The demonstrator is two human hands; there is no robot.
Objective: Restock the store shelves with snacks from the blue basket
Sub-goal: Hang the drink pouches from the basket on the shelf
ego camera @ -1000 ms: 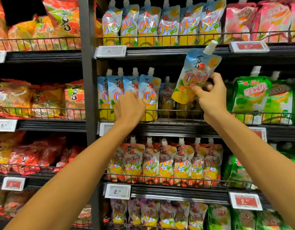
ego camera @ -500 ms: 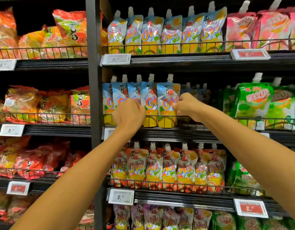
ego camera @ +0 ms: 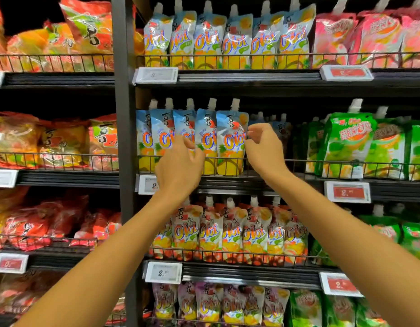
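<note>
Now both hands hover loosely open, holding nothing, at the middle shelf's front rail [ego camera: 298, 161]: left hand [ego camera: 180, 168] before the blue pouches [ego camera: 205, 140], right hand [ego camera: 263, 147] just beside the rightmost pouch [ego camera: 230, 138].

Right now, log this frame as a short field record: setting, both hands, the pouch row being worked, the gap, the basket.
setting: store shelving stocked with snack bags and spouted pouches
left hand: open, fingers against the front blue pouches, holding nothing
right hand: open, beside the rightmost front pouch, holding nothing
blue pouch row: five upright at the wire rail
gap: right of that row, only pouches set further back
blue basket: not in view
</note>
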